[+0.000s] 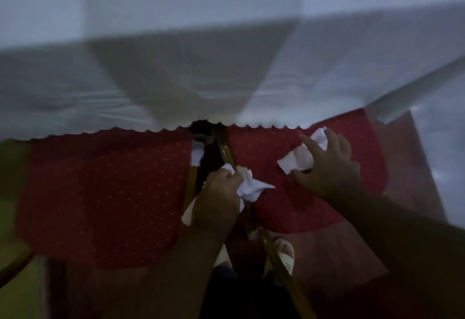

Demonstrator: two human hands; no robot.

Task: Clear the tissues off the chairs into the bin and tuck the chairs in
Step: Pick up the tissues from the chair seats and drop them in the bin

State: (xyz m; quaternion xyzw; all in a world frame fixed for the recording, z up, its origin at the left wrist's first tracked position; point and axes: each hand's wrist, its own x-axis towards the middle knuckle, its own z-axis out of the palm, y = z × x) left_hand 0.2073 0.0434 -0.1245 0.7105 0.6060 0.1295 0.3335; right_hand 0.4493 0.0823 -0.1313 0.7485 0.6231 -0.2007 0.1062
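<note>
Two red dotted chair seats stand side by side under the tablecloth's edge, the left seat (100,187) and the right seat (289,208). My left hand (216,200) is closed around crumpled white tissues (249,185) over the gap between the chairs. My right hand (329,167) lies spread on the right seat, its fingers pressing on a crumpled tissue (297,160), with another white piece (320,136) by the fingertips. A small white scrap (197,153) shows in the dark gap between the seats. No bin is in view.
A white tablecloth (151,79) with a scalloped hem hangs over the far part of both seats. Gold chair-frame bars (225,142) run between the seats. My white shoes (285,253) stand on the floor below. The picture is dim and blurred.
</note>
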